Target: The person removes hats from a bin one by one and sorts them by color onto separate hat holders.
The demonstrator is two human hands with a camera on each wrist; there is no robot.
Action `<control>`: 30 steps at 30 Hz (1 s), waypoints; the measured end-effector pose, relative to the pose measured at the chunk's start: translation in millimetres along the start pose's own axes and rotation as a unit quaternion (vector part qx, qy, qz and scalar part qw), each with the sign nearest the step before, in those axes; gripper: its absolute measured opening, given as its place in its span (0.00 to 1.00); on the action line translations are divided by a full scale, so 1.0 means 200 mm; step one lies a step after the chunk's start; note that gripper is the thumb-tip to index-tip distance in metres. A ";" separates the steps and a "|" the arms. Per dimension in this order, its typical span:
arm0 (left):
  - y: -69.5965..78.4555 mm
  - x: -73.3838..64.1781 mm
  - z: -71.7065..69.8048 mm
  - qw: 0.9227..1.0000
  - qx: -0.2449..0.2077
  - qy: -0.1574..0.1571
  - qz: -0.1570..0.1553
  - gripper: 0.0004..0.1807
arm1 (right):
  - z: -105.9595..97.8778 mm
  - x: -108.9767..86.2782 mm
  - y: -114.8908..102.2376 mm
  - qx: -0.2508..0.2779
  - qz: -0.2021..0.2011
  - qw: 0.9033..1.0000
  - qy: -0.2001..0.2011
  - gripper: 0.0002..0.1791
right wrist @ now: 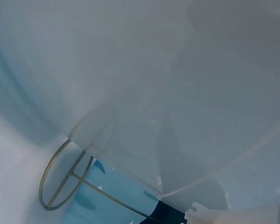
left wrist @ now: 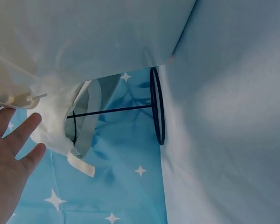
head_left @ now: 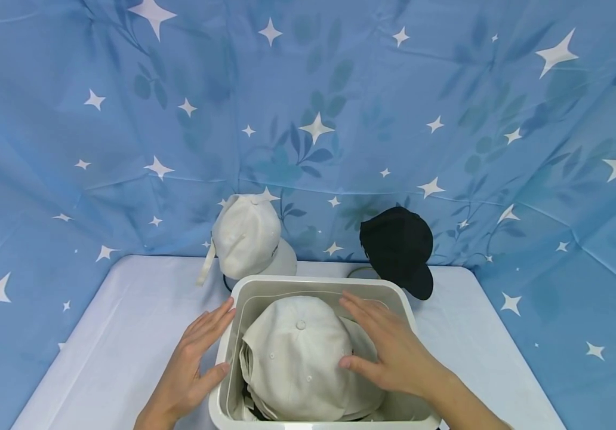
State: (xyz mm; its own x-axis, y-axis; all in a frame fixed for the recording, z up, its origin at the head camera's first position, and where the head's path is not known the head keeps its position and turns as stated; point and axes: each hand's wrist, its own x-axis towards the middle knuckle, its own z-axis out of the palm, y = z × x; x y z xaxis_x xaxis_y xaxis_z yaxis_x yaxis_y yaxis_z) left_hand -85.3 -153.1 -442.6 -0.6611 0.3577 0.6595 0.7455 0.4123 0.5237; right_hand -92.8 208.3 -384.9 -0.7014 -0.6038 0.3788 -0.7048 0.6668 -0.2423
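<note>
A cream plastic bin (head_left: 319, 279) stands at the table's front, with a beige baseball cap (head_left: 297, 364) on top of other caps inside it. My left hand (head_left: 192, 358) is beside the bin's left wall, its fingers extended and fingertips right at the rim. In the left wrist view, the same hand (left wrist: 9, 158) has spread fingers near the rim corner. Over the bin's right side is my right hand (head_left: 388, 346), fingers straight and thumb apart, overlapping the cap's right side in the head view. The right wrist view shows mostly the bin's wall (right wrist: 130, 70); the hand is outside it.
Behind the bin at left, a white cap (head_left: 249, 236) sits on a black wire stand (left wrist: 157, 107). A black cap (head_left: 399, 251) hangs on a brass-coloured wire stand (right wrist: 116, 200) at back right. A blue starry cloth (head_left: 319, 161) hangs behind the white table (head_left: 141, 316).
</note>
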 end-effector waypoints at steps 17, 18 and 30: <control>-0.01 -0.01 0.01 1.000 -0.024 0.012 0.005 0.39 | 0.02 0.03 -0.03 0.041 0.031 0.998 -0.041 0.50; -0.01 -0.02 0.01 1.000 -0.024 0.012 0.005 0.39 | 0.02 0.03 -0.03 0.043 0.033 0.998 -0.040 0.50; -0.02 -0.02 0.02 0.999 -0.031 0.017 0.006 0.36 | 0.05 0.06 -0.03 0.080 0.055 0.994 -0.058 0.44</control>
State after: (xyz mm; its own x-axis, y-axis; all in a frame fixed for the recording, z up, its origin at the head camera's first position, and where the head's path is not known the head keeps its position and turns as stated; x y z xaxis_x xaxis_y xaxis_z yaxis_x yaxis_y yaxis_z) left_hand -85.7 -151.6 -449.4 -0.6497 0.3332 0.6833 0.7578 0.3555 0.5472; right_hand -97.6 193.4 -387.7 -0.7762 -0.5838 0.2381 -0.6245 0.6594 -0.4187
